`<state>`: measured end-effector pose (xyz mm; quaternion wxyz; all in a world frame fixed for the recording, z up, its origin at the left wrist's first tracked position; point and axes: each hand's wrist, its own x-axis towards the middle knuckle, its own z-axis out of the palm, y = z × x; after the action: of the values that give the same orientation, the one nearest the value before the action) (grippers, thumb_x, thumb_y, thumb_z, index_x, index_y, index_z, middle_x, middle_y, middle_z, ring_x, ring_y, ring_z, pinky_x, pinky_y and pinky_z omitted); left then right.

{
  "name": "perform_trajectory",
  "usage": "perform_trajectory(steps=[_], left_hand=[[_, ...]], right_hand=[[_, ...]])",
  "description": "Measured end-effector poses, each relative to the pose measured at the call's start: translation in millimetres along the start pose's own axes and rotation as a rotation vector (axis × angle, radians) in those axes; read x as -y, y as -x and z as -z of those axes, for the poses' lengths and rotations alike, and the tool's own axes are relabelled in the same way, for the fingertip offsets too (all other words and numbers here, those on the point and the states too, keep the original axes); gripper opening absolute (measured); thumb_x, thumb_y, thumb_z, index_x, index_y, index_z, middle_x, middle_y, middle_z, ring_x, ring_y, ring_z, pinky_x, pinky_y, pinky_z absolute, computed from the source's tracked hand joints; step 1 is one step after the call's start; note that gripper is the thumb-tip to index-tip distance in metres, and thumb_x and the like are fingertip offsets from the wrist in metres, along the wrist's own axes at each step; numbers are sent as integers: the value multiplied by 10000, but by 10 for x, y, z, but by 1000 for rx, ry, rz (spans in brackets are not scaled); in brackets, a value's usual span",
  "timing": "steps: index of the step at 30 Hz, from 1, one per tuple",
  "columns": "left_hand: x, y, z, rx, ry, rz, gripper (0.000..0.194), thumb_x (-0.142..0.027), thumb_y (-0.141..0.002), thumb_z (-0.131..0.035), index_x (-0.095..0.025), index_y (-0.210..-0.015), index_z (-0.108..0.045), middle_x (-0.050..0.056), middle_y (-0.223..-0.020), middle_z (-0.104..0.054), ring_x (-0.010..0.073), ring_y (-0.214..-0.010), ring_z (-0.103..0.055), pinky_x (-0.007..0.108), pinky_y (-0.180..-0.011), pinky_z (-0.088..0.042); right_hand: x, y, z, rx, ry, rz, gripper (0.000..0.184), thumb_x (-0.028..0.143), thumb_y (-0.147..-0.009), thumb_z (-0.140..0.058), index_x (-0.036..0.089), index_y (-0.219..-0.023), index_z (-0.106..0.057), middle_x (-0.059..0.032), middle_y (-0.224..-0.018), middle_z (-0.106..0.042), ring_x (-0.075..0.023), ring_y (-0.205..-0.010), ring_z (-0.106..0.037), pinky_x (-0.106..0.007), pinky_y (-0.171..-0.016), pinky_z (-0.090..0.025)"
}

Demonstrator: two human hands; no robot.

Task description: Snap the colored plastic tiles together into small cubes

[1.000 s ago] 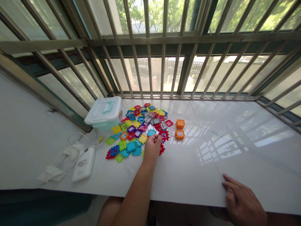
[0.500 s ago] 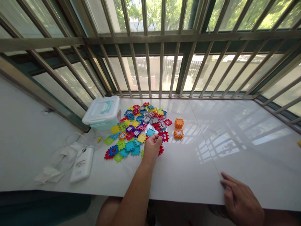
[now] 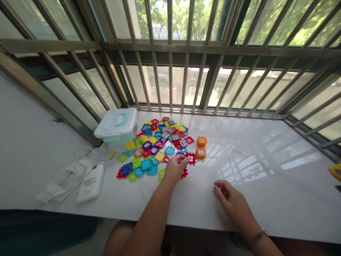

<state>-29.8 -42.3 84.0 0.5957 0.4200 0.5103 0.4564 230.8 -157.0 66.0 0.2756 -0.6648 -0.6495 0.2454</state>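
Note:
A pile of colourful interlocking plastic tiles point(image 3: 153, 145) lies on the white sill point(image 3: 266, 160) by the barred window. My left hand point(image 3: 176, 168) is closed in a pinch on a red window tile point(image 3: 190, 158) at the pile's right edge, with another red tile point(image 3: 184, 173) under it. Just right of that stand two orange cubes, one point(image 3: 201, 141) behind the other point(image 3: 200, 153). My right hand point(image 3: 231, 202) rests on the sill nearer me, fingers loosely curled and apart, holding nothing.
A lidded translucent box with a teal handle point(image 3: 117, 124) stands left of the pile. A white power bank point(image 3: 90, 183) with cables and tissue lies at front left. A yellow object point(image 3: 336, 170) shows at the right edge. Metal window bars point(image 3: 170, 71) close the back.
My right hand has moved left and forward from the sill's front edge toward the tiles. My left hand has drawn the red window tile to the right out of the pile.

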Motion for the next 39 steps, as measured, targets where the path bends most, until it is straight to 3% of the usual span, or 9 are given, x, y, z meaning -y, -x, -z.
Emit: perform_trajectory(steps=[3,7,12,16,23,29,33,39], left_hand=[[11,6,8,31,-51,-8,380,-560,-829,-786,-207,-871,-650,-65,-599,-535,80,-441,-400,206,-437,-328],[32,13,8,68,-159,6,335,-524,-848,-777,-205,-847,-673,-45,-593,-570,104,-457,-461,220,-450,-325],[-44,92,5,275,-126,72,335,-533,-878,-761,-208,-913,-688,-42,-647,-590,104,-466,-469,229,-454,-344],[-83,129,5,365,-60,130,366,-560,-905,-750,-206,-919,-657,-47,-664,-585,89,-468,-458,218,-450,-312],[56,41,-12,267,-117,133,425,-609,-920,-761,-203,-1022,-695,-56,-633,-574,117,-498,-515,230,-484,-376],[104,-11,9,185,-111,57,507,-672,-921,-763,-203,-1102,-698,-17,-798,-673,128,-647,-593,231,-596,-444],[149,-67,43,135,-24,87,495,-606,-891,-811,-188,-1118,-676,1,-825,-685,119,-650,-596,225,-599,-458],[155,-95,83,161,-40,65,448,-497,-876,-831,-188,-1147,-655,-8,-806,-707,92,-530,-557,218,-518,-437]], right_hand=[[344,-381,-263,158,-313,-75,504,705,-1074,-499,269,-1223,-703,-53,-1025,-818,-228,-824,-734,-359,-770,-583],[467,-671,-478,118,-307,-60,542,763,-1037,-533,261,-1139,-713,-38,-912,-790,-192,-671,-632,-313,-622,-480],[390,-627,-452,105,-328,26,551,735,-1064,-511,243,-894,-694,4,-668,-613,-169,-605,-498,-299,-586,-364],[375,-597,-409,113,-422,9,558,743,-1045,-542,233,-874,-692,28,-633,-538,-153,-571,-438,-296,-572,-332],[360,-639,-484,63,-367,3,520,710,-1043,-551,240,-850,-661,34,-605,-544,-149,-545,-427,-290,-561,-316],[360,-644,-489,-18,-295,-13,487,663,-1055,-533,248,-820,-632,16,-643,-619,-164,-583,-513,-291,-588,-370],[367,-616,-463,-108,-252,-64,496,666,-1051,-509,251,-797,-605,19,-626,-605,-171,-592,-535,-296,-604,-389],[421,-585,-533,-151,-45,11,415,566,-1048,-511,252,-783,-570,12,-658,-603,-173,-623,-557,-297,-625,-359]])
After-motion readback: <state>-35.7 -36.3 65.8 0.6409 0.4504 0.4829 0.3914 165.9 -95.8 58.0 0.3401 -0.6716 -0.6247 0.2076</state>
